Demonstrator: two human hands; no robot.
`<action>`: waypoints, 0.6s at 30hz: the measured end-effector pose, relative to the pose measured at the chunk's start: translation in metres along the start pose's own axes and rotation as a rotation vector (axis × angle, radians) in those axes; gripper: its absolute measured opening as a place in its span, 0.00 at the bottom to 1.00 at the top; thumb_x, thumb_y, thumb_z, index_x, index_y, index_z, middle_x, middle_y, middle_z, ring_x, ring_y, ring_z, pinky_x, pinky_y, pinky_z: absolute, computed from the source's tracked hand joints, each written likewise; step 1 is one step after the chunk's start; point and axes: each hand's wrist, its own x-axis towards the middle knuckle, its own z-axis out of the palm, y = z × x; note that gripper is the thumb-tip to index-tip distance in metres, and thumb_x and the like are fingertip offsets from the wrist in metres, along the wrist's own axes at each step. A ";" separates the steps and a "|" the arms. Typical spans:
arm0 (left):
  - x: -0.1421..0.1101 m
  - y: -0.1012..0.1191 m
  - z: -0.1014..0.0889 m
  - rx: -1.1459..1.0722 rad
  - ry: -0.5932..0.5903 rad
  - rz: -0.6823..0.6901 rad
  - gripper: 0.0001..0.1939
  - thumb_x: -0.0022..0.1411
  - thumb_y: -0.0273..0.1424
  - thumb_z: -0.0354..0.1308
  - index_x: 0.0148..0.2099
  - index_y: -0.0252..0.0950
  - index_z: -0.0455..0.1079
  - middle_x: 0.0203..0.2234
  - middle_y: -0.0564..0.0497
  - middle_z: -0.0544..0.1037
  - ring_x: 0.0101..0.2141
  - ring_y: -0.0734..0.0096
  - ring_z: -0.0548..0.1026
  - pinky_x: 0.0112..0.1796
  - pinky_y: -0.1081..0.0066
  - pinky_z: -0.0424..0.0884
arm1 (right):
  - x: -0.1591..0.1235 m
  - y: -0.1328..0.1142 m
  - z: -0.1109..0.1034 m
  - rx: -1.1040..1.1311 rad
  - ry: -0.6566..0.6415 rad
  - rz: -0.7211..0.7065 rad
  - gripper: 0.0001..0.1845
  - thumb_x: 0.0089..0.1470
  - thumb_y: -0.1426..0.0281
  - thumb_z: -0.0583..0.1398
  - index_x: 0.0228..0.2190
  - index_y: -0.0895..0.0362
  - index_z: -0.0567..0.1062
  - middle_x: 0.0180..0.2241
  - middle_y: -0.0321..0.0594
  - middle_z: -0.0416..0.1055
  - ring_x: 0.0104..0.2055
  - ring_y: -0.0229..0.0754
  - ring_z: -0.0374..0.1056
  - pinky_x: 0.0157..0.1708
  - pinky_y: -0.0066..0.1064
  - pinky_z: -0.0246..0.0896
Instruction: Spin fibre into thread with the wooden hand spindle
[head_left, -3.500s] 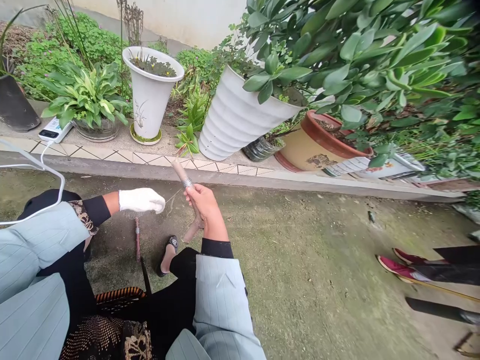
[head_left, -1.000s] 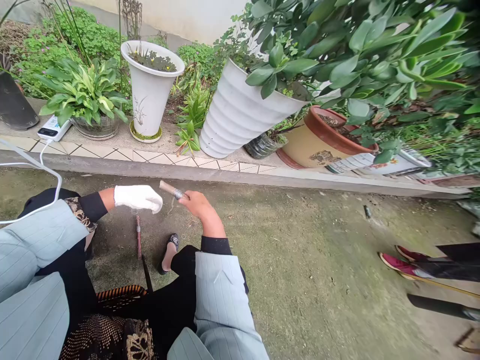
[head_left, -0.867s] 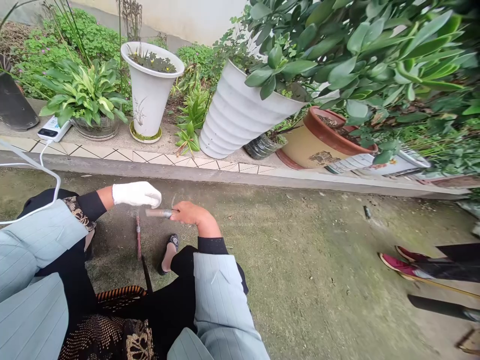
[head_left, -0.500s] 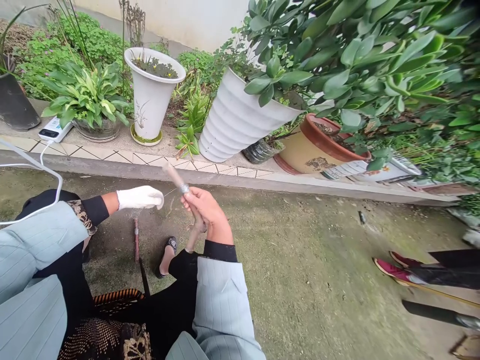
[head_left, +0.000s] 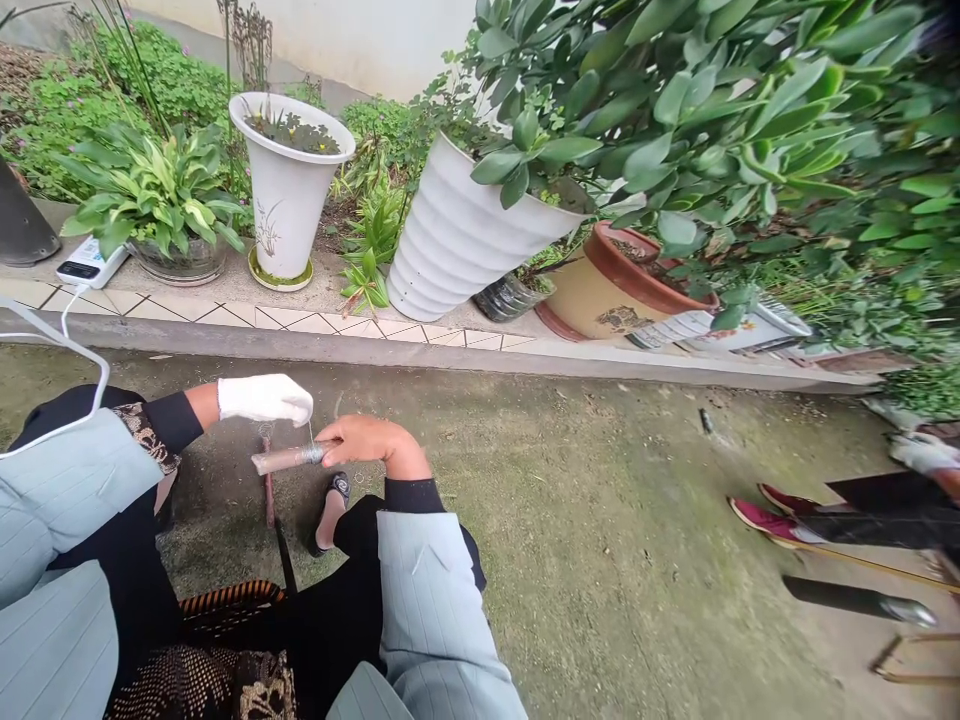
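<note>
My left hand [head_left: 266,399] wears a white glove, its fingers pinched on a thin wire [head_left: 310,430]. That strand runs down to a coil wound round a pale wooden stick [head_left: 283,460]. Around the stick's right part is closed my bare right hand [head_left: 361,440], with the coil just beyond its fingers. The stick lies nearly level, its free end pointing left. Below the glove stands or lies a reddish-brown rod [head_left: 269,498], partly behind the stick; loose fine wire shows near its top. My right palm hides the stick's other end.
A tiled ledge [head_left: 330,325] runs across, bearing a white pot [head_left: 289,215], a ribbed white planter [head_left: 465,240] and a tan pot [head_left: 607,290]. A white device [head_left: 94,262] with a cable sits left. At right are another person's red shoes [head_left: 769,522] and a dark tube [head_left: 847,600].
My right hand has turned the stick from pointing up-left to nearly level and lowered its free end. The glove stays close by, the wire now running down from it. The view has shifted slightly.
</note>
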 end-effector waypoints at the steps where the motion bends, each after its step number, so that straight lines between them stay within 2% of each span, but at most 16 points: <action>1: 0.001 -0.003 0.000 -0.068 0.040 -0.010 0.15 0.62 0.39 0.52 0.32 0.31 0.70 0.26 0.53 0.72 0.27 0.75 0.66 0.30 0.77 0.61 | -0.006 0.000 -0.001 0.137 0.035 -0.086 0.09 0.47 0.65 0.63 0.29 0.58 0.73 0.23 0.31 0.66 0.27 0.34 0.62 0.29 0.25 0.53; 3: 0.003 -0.008 0.001 -0.201 0.122 -0.040 0.18 0.62 0.43 0.52 0.35 0.30 0.69 0.26 0.52 0.72 0.25 0.76 0.64 0.27 0.76 0.61 | -0.016 0.001 -0.006 0.397 0.228 -0.208 0.14 0.46 0.62 0.64 0.32 0.59 0.72 0.26 0.32 0.67 0.27 0.33 0.62 0.30 0.26 0.56; 6: 0.006 -0.012 0.008 -0.269 0.153 -0.073 0.22 0.64 0.46 0.49 0.37 0.30 0.69 0.24 0.53 0.69 0.21 0.78 0.60 0.23 0.77 0.57 | -0.021 0.007 -0.013 0.634 0.607 -0.233 0.15 0.47 0.61 0.63 0.31 0.59 0.70 0.27 0.34 0.68 0.26 0.32 0.61 0.29 0.26 0.58; 9: 0.006 -0.009 0.014 -0.134 0.073 -0.045 0.19 0.65 0.42 0.49 0.35 0.31 0.70 0.26 0.52 0.71 0.25 0.76 0.64 0.29 0.77 0.61 | -0.011 0.014 -0.017 0.619 0.876 -0.070 0.11 0.51 0.62 0.59 0.30 0.58 0.69 0.27 0.35 0.67 0.25 0.32 0.61 0.27 0.26 0.58; 11: 0.005 -0.004 0.016 -0.012 0.007 0.007 0.16 0.65 0.39 0.48 0.35 0.32 0.71 0.29 0.52 0.74 0.29 0.75 0.67 0.34 0.77 0.63 | 0.000 0.016 -0.017 0.420 0.939 0.127 0.09 0.53 0.64 0.57 0.31 0.58 0.70 0.28 0.37 0.69 0.26 0.35 0.63 0.28 0.27 0.57; 13: 0.003 -0.001 0.016 0.109 -0.044 0.050 0.15 0.65 0.36 0.47 0.35 0.34 0.71 0.29 0.53 0.74 0.30 0.75 0.68 0.35 0.78 0.62 | 0.008 0.014 -0.015 0.113 0.889 0.304 0.09 0.53 0.65 0.58 0.32 0.58 0.72 0.30 0.41 0.72 0.30 0.38 0.65 0.29 0.28 0.56; 14: 0.002 0.001 0.014 0.164 -0.057 0.061 0.14 0.65 0.35 0.47 0.35 0.34 0.71 0.28 0.53 0.74 0.29 0.75 0.68 0.34 0.78 0.62 | 0.012 0.012 -0.013 -0.036 0.818 0.365 0.08 0.52 0.65 0.59 0.32 0.58 0.73 0.32 0.43 0.73 0.32 0.39 0.66 0.30 0.28 0.55; 16: 0.001 0.002 0.011 0.254 -0.051 0.069 0.14 0.64 0.34 0.48 0.33 0.34 0.71 0.25 0.54 0.73 0.26 0.76 0.65 0.31 0.78 0.60 | 0.015 0.007 -0.008 -0.234 0.582 0.417 0.07 0.51 0.67 0.61 0.29 0.58 0.74 0.32 0.45 0.74 0.33 0.40 0.67 0.29 0.29 0.53; 18: 0.000 0.001 0.006 0.278 -0.032 0.064 0.14 0.64 0.35 0.49 0.31 0.34 0.70 0.23 0.55 0.71 0.24 0.77 0.63 0.29 0.77 0.58 | 0.014 0.003 -0.004 -0.230 0.246 0.364 0.06 0.49 0.68 0.62 0.24 0.58 0.73 0.26 0.41 0.73 0.29 0.38 0.66 0.26 0.27 0.52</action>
